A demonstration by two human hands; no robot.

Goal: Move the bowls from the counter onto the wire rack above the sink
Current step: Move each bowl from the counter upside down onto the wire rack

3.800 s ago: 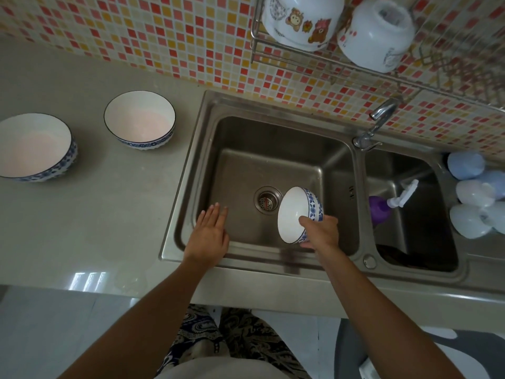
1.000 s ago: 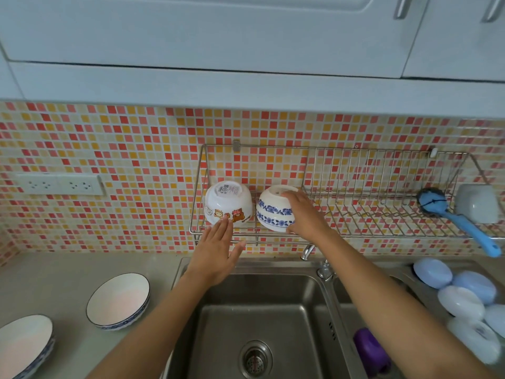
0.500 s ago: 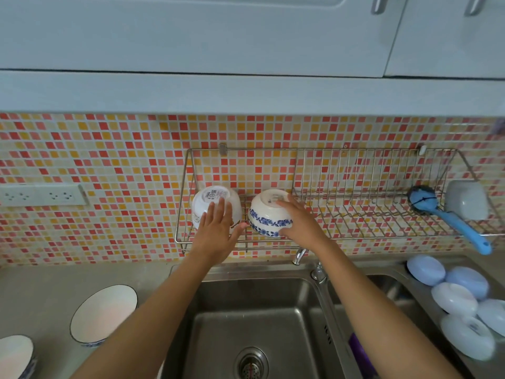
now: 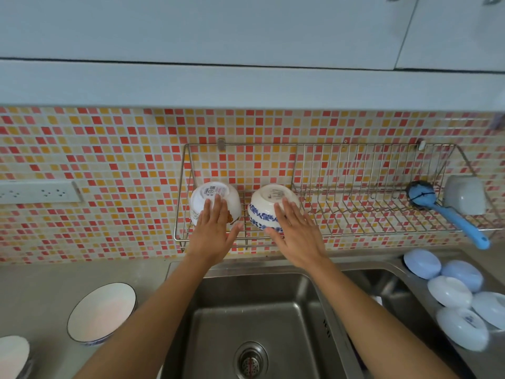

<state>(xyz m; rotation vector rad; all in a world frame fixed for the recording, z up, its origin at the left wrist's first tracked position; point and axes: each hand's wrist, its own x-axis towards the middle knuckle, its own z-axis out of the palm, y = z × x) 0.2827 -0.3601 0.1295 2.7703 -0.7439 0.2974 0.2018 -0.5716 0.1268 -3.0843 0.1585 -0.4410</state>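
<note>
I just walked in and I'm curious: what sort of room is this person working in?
Most likely a home kitchen. There is a stainless steel sink set in a counter, a wall-mounted wire rack holding upturned bowls, and a mosaic-tiled backsplash beneath wall cupboards.

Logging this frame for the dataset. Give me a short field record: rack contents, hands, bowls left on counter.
rack: wire rack on tiled wall above sink
on rack: cartoon-print bowl, blue-patterned bowl, both upside down; blue brush; pale cup
left hand: open, flat on cartoon-print bowl
right hand: open, fingers on blue-patterned bowl
counter bowls left: near bowl, edge bowl
</note>
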